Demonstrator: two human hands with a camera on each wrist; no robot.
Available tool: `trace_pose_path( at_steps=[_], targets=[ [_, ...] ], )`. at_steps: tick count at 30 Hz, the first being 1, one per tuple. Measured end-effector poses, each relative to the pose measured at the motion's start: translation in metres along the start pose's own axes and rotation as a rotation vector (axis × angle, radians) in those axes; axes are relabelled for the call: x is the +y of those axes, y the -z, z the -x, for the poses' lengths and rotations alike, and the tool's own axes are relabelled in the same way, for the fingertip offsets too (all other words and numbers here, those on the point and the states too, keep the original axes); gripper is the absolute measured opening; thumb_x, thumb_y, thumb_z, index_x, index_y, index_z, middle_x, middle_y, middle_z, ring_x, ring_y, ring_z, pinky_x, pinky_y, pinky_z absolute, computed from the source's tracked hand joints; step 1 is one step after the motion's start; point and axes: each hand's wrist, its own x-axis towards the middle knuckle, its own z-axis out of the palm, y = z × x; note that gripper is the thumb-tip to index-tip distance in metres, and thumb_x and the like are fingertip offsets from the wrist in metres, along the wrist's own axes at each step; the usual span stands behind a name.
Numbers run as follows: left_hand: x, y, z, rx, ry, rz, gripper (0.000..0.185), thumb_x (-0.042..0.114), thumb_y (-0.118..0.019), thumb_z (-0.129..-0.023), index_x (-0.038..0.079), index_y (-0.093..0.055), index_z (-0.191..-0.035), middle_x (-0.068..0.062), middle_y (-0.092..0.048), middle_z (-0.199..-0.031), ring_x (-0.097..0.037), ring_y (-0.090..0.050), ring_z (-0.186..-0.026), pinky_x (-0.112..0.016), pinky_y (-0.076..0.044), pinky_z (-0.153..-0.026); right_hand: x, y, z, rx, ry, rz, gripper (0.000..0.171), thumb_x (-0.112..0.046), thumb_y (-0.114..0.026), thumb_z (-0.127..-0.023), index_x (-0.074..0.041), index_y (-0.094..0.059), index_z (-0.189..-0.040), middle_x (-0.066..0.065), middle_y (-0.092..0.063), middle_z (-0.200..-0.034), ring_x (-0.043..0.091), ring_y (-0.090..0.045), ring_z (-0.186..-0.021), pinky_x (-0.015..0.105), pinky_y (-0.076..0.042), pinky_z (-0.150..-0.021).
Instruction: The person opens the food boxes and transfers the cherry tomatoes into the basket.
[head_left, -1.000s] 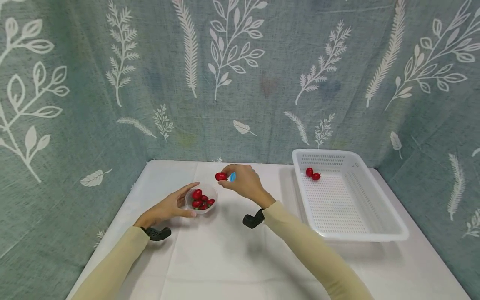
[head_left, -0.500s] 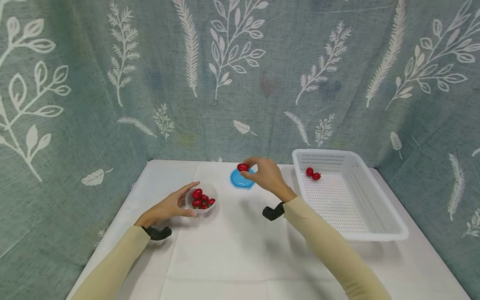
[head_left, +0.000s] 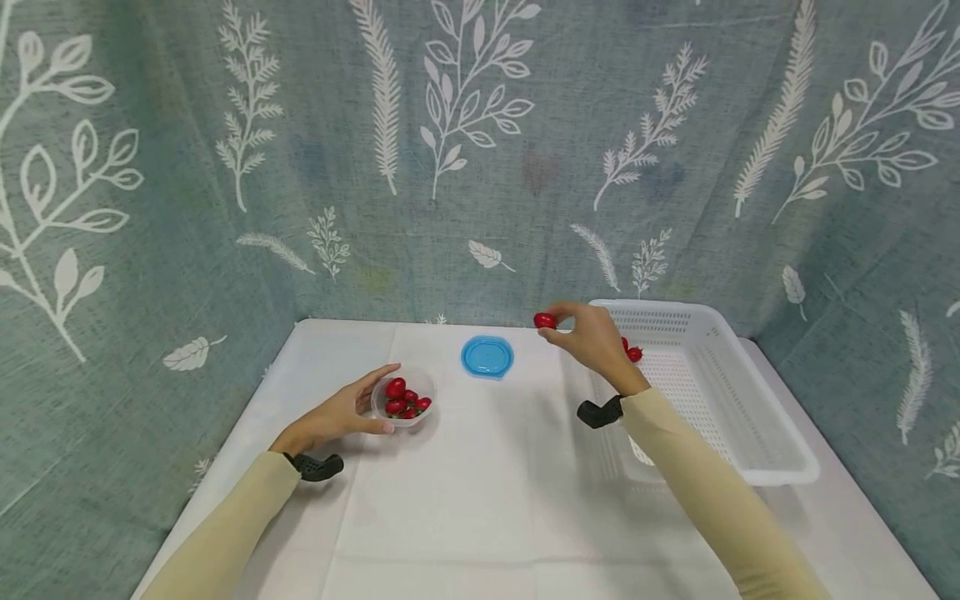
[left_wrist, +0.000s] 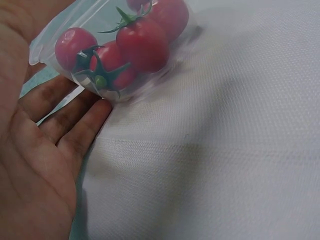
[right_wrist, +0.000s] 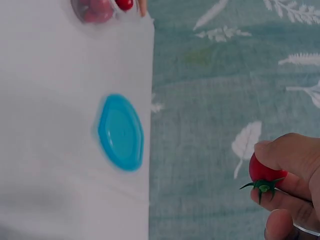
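My right hand pinches a small red cherry tomato between thumb and fingertips, raised near the far left corner of the white basket. In the right wrist view that tomato shows its green stem end. On the left, my left hand holds a round clear plastic container between thumb and fingers. Several cherry tomatoes lie inside it; the left wrist view shows them through the clear wall, some with green stems. Inside the basket are red tomatoes, partly hidden behind the right hand.
A blue lid lies flat on the white-covered table, between the container and the basket. Grey-green curtain cloth with white leaf prints hangs behind and at both sides of the table. The basket has slotted walls and a raised rim.
My right hand has carried the tomato rightward, from beside the container past the blue lid to the basket's left side, uncovering the lid. The left hand and container have stayed put.
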Motion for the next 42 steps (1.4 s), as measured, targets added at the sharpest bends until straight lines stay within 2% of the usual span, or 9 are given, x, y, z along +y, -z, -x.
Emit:
trace_pose_path(
  at_steps=[5, 10, 16, 24, 26, 28, 31, 35, 42],
  targets=[
    [0.001, 0.000, 0.000, 0.001, -0.007, -0.019, 0.105, 0.027, -0.089, -0.083, 0.040, -0.023, -0.164, 0.003, -0.014, -0.170, -0.033, -0.006, -0.157, -0.059, -0.018, -0.123, 0.021, 0.011, 0.006, 0.024, -0.031, 0.025, 0.038, -0.030, -0.079, -0.093, -0.008, -0.074, -0.124, 0.008, -0.076, -0.103, 0.027, -0.067, -0.089, 0.037, -0.048, -0.066],
    [0.001, 0.001, 0.002, -0.006, -0.014, -0.014, 0.103, 0.025, -0.088, -0.084, 0.041, -0.023, -0.163, 0.002, -0.013, -0.171, -0.034, -0.007, -0.157, -0.059, -0.019, -0.123, 0.036, 0.019, 0.010, 0.034, -0.060, 0.030, 0.036, -0.028, -0.078, -0.094, -0.006, -0.074, -0.122, 0.009, -0.076, -0.103, 0.029, -0.067, -0.095, 0.040, -0.051, -0.072],
    [0.000, 0.001, 0.001, -0.003, -0.021, -0.006, 0.103, 0.025, -0.088, -0.084, 0.041, -0.024, -0.163, 0.001, -0.013, -0.171, -0.033, -0.007, -0.157, -0.059, -0.019, -0.123, 0.052, 0.027, 0.012, 0.028, -0.106, 0.058, 0.038, -0.031, -0.076, -0.095, -0.005, -0.073, -0.123, 0.010, -0.076, -0.106, 0.029, -0.068, -0.092, 0.041, -0.051, -0.072],
    [0.000, -0.001, 0.000, 0.009, 0.001, -0.014, 0.105, 0.026, -0.090, -0.083, 0.039, -0.024, -0.163, 0.000, -0.013, -0.171, -0.032, -0.007, -0.157, -0.058, -0.018, -0.123, 0.073, 0.035, 0.016, 0.047, -0.167, 0.079, 0.040, -0.033, -0.075, -0.095, -0.005, -0.073, -0.124, 0.012, -0.076, -0.105, 0.018, -0.063, -0.057, 0.034, -0.050, -0.056],
    [0.000, -0.001, 0.000, 0.011, 0.003, -0.011, 0.105, 0.026, -0.090, -0.082, 0.040, -0.025, -0.163, 0.000, -0.013, -0.171, -0.032, -0.007, -0.157, -0.058, -0.018, -0.123, 0.078, 0.036, 0.017, 0.053, -0.188, 0.072, 0.040, -0.032, -0.075, -0.095, -0.005, -0.072, -0.123, 0.014, -0.076, -0.104, 0.018, -0.064, -0.055, 0.034, -0.051, -0.056],
    [0.001, -0.001, 0.000, 0.014, 0.006, -0.011, 0.104, 0.026, -0.090, -0.082, 0.041, -0.025, -0.162, 0.000, -0.014, -0.171, -0.032, -0.008, -0.157, -0.057, -0.018, -0.123, 0.084, 0.037, 0.018, 0.055, -0.199, 0.061, 0.040, -0.031, -0.075, -0.095, -0.003, -0.072, -0.123, 0.016, -0.075, -0.104, 0.021, -0.067, -0.059, 0.038, -0.055, -0.060],
    [0.001, 0.000, 0.000, 0.014, 0.004, -0.013, 0.105, 0.026, -0.090, -0.082, 0.041, -0.025, -0.163, -0.001, -0.014, -0.171, -0.032, -0.008, -0.157, -0.057, -0.018, -0.123, 0.096, 0.037, 0.020, 0.056, -0.202, 0.066, 0.040, -0.030, -0.076, -0.095, 0.000, -0.073, -0.121, 0.018, -0.075, -0.106, 0.029, -0.072, -0.079, 0.046, -0.058, -0.072],
    [0.001, 0.000, 0.000, 0.013, -0.002, -0.016, 0.105, 0.024, -0.089, -0.083, 0.039, -0.024, -0.163, 0.000, -0.014, -0.171, -0.033, -0.007, -0.157, -0.059, -0.017, -0.123, 0.111, 0.037, 0.024, 0.044, -0.223, 0.089, 0.041, -0.030, -0.076, -0.095, 0.003, -0.073, -0.120, 0.019, -0.075, -0.107, 0.038, -0.068, -0.101, 0.053, -0.057, -0.081],
    [0.001, -0.001, 0.001, 0.004, -0.007, -0.021, 0.102, 0.024, -0.088, -0.084, 0.043, -0.024, -0.162, 0.001, -0.011, -0.171, -0.034, -0.003, -0.157, -0.061, -0.016, -0.123, 0.127, 0.035, 0.032, -0.007, -0.321, 0.089, 0.044, -0.029, -0.076, -0.094, 0.006, -0.071, -0.120, 0.023, -0.074, -0.107, 0.037, -0.069, -0.092, 0.050, -0.059, -0.077]
  ],
)
